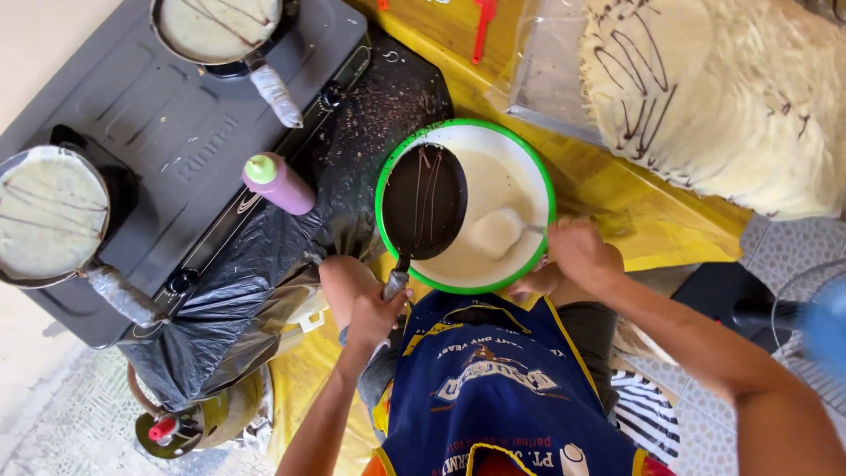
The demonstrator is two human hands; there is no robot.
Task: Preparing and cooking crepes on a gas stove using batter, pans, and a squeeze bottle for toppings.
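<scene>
Left grip (377,313) closes around the handle of a dark pan (425,201) above the batter bowl (539,172); right grip (577,254), at three o'clock, holds a ladle (495,231).

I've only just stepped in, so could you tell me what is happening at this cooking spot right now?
A person in a blue apron holds a small dark pan by its handle in the left hand, over a green-rimmed bowl of pale batter. The right hand holds a ladle dipped in the batter. Two more pans with thin crepes sit on the grey stove, beside a purple squeeze bottle. Finished crepes lie stacked at upper right.
</scene>
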